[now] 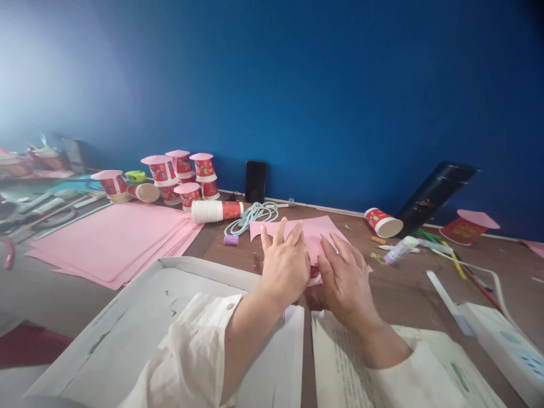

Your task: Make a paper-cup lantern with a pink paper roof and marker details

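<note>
Craft worktable against a blue wall [340, 85]. Evidence: stacked pink paper sheets [114, 241], decorated red paper cups [182, 170] capped in pink, glue stick [399, 249], pens, brown tabletop [403, 289].

A sheet of pink paper [314, 229], matt and smooth, on a brown table [238, 252] with a dull, wood-like finish. The paper cups [182, 170] carry glossy red print. The pink stack [114, 241] is matt paper. A white cloth sleeve [191, 351] looks soft and creased, and the glue stick [399, 249] is shiny plastic.
</note>
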`<state>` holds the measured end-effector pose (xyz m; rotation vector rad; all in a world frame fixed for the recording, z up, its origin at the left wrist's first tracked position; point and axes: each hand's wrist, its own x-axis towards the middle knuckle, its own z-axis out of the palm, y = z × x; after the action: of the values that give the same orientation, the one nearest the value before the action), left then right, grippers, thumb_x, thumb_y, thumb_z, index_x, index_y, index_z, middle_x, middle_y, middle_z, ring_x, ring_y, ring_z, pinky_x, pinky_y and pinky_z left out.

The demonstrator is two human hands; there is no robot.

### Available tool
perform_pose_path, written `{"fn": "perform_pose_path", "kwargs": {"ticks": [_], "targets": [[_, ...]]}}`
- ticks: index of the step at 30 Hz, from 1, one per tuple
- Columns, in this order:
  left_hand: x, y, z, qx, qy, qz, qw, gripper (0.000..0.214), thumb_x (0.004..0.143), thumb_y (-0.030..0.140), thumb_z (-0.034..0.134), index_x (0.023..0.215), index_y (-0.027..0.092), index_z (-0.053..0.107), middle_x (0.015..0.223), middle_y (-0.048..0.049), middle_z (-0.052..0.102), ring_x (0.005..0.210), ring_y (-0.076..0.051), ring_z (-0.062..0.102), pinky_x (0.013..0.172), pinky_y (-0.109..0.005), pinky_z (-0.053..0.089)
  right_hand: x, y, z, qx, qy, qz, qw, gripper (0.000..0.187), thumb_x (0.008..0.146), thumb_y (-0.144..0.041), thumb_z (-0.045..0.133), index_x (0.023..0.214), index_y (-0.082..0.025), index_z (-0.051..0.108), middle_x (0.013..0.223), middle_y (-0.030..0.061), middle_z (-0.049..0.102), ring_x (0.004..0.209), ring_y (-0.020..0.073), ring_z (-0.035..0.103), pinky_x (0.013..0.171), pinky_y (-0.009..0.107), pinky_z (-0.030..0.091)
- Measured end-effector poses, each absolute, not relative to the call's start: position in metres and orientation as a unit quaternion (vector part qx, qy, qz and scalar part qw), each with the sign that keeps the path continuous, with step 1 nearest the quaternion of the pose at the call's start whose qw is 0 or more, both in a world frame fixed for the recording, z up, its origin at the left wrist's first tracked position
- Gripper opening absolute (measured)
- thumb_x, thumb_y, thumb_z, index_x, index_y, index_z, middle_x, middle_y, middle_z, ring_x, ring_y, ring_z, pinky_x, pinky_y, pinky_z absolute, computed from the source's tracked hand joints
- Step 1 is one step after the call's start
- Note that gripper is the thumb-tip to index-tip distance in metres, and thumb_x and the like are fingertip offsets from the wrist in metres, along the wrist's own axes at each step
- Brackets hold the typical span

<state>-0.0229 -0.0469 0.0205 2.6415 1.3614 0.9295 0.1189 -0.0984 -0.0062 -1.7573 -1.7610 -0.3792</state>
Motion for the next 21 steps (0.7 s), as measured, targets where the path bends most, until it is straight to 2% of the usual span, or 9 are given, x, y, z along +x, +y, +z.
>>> {"fn": "perform_pose_path", "kwargs": {"ticks": [7, 11, 16, 21], "targets": [[-0.0233, -0.0463, 0.0203, 0.852, 0.43, 0.297, 0.014, 0.039, 0.089, 0.02, 0.036, 0.118, 0.023, 0.061, 0.146, -0.0008, 0.047, 0.143, -0.032, 0.023, 0.115, -0.068, 0.006, 0.1193, -0.0971, -0.0088, -0.656, -0.672, -0.142, 0.314, 0.05, 0.097, -0.042, 0.034, 0.133, -0.014, 0.053, 0.146, 0.0155, 0.045, 0.135, 0.0299, 0.038, 0.109, 0.051, 0.033], [-0.0239, -0.0468, 0.0212, 0.851, 0.431, 0.3, 0.009, 0.039, 0.089, 0.02, 0.038, 0.12, 0.023, 0.06, 0.147, -0.0003, 0.046, 0.143, -0.032, 0.023, 0.115, -0.068, 0.007, 0.1192, -0.0969, -0.0092, -0.657, -0.671, -0.128, 0.32, 0.05, 0.097, -0.044, 0.034, 0.134, -0.016, 0.052, 0.146, 0.0155, 0.043, 0.136, 0.0302, 0.037, 0.108, 0.052, 0.034], [-0.0249, -0.0463, 0.0217, 0.854, 0.425, 0.3, 0.012, 0.035, 0.088, 0.02, 0.04, 0.111, 0.025, 0.064, 0.145, 0.0009, 0.049, 0.142, -0.032, 0.026, 0.115, -0.068, 0.007, 0.1192, -0.0967, -0.0103, -0.658, -0.669, -0.112, 0.328, 0.05, 0.097, -0.045, 0.035, 0.135, -0.016, 0.051, 0.147, 0.0152, 0.044, 0.136, 0.0298, 0.038, 0.108, 0.052, 0.034], [-0.0251, -0.0452, 0.0206, 0.853, 0.424, 0.304, 0.018, 0.034, 0.088, 0.02, 0.04, 0.11, 0.025, 0.065, 0.143, 0.0001, 0.052, 0.142, -0.032, 0.027, 0.115, -0.067, 0.006, 0.1172, -0.097, -0.0111, -0.655, -0.668, -0.115, 0.335, 0.051, 0.097, -0.045, 0.034, 0.136, -0.016, 0.05, 0.146, 0.0159, 0.045, 0.135, 0.0298, 0.04, 0.108, 0.052, 0.035]]}}
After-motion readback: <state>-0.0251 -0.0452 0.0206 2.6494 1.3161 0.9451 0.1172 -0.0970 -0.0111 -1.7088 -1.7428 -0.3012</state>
